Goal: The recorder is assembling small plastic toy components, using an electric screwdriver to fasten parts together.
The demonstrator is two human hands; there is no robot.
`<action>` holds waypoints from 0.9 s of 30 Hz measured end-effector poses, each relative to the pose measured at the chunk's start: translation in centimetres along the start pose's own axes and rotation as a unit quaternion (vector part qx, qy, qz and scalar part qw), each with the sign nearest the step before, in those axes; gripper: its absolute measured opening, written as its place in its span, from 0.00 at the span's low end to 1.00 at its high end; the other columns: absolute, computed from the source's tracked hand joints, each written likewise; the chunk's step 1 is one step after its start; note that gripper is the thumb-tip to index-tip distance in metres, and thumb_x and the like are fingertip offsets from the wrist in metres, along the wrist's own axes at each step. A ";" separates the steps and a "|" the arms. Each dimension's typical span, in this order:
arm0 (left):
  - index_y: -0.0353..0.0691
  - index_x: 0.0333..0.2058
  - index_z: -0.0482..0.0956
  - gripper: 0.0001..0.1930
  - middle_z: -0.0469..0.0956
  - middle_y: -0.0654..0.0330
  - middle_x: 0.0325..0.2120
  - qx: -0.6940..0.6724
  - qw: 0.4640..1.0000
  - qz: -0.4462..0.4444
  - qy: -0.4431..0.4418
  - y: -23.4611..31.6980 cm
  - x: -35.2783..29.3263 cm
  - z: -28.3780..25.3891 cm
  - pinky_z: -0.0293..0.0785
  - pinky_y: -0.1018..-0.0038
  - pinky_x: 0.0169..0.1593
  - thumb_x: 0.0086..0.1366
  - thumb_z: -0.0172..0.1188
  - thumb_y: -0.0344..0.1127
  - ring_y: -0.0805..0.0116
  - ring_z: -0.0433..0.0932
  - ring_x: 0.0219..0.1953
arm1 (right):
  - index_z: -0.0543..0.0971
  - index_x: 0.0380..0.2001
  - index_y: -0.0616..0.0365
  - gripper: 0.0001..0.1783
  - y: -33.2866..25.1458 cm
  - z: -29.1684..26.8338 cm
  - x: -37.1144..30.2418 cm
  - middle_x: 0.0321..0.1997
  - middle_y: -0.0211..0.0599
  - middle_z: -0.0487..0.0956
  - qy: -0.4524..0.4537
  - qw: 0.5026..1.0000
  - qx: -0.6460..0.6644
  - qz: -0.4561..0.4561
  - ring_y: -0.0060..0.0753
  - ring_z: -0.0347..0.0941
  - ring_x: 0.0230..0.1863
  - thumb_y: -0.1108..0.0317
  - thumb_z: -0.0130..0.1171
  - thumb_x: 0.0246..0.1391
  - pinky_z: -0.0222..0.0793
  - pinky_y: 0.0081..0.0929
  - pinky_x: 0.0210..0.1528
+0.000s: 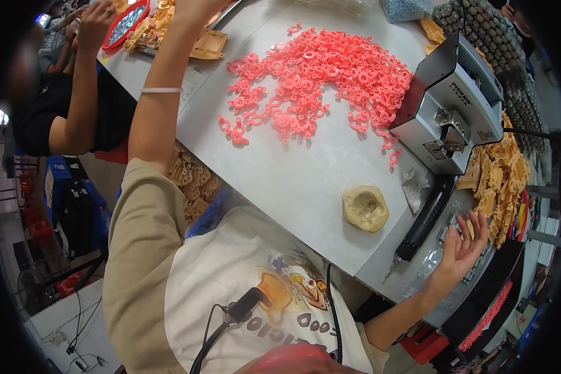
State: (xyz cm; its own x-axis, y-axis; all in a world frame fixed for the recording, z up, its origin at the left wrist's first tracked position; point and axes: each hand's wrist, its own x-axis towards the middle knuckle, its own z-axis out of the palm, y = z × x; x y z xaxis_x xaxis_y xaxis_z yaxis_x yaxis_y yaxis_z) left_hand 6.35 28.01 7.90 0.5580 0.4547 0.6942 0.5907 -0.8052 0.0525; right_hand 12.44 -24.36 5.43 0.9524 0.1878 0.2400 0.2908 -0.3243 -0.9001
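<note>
My left arm, with a white band at the wrist, stretches to the top edge, where my left hand [192, 9] is cut off above a tan plastic frame [209, 45]; its fingers are hidden. My right hand [460, 244] hovers palm up with fingers spread and holds nothing, just past the metal table's [293, 181] near right corner. A black pen-shaped power tool [425, 219] lies next to it. A large heap of pink plastic ring parts [321, 71] covers the middle of the table. A beige putty lump [365, 208] sits near the edge.
A grey benchtop machine [450, 106] stands at the right, with a crumpled grey cloth [413, 187] beside it. Tan plastic parts [500, 174] are piled further right. At the top left a co-worker's hand [96, 20] is by a red tray [126, 25].
</note>
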 end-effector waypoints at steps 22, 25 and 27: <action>0.43 0.47 0.74 0.26 0.70 0.55 0.50 -0.493 0.863 0.106 0.027 16.3 -25.7 -9.6 0.74 0.59 0.49 0.46 0.61 0.19 0.51 0.72 0.51 | 0.61 0.67 0.56 0.38 17.5 -17.2 23.1 0.67 0.51 0.62 -0.073 0.905 -0.412 -0.078 0.51 0.58 0.68 0.46 0.56 0.61 0.52 0.41 0.68; 0.43 0.46 0.74 0.26 0.72 0.56 0.48 -0.494 0.866 0.076 0.015 16.3 -25.5 -9.8 0.74 0.61 0.49 0.45 0.60 0.18 0.54 0.73 0.50 | 0.61 0.67 0.50 0.37 16.2 -16.1 23.6 0.66 0.50 0.64 -0.086 0.859 -0.504 -0.022 0.52 0.59 0.67 0.46 0.56 0.60 0.53 0.41 0.68; 0.43 0.46 0.74 0.26 0.72 0.57 0.47 -0.490 0.866 0.099 0.017 16.1 -26.0 -9.6 0.74 0.62 0.48 0.45 0.60 0.18 0.55 0.74 0.49 | 0.62 0.67 0.47 0.36 17.0 -16.5 23.6 0.63 0.49 0.67 -0.047 0.872 -0.485 -0.045 0.49 0.60 0.66 0.55 0.62 0.57 0.56 0.41 0.66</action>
State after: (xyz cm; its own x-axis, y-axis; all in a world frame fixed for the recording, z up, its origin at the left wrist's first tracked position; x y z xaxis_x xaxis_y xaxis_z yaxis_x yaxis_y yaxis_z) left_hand -4.24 -0.46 -2.36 0.5652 0.2726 0.7786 -0.3016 -0.8102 0.5026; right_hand 41.33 -40.71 1.82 0.9232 0.3138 0.2219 0.3481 -0.9274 -0.1366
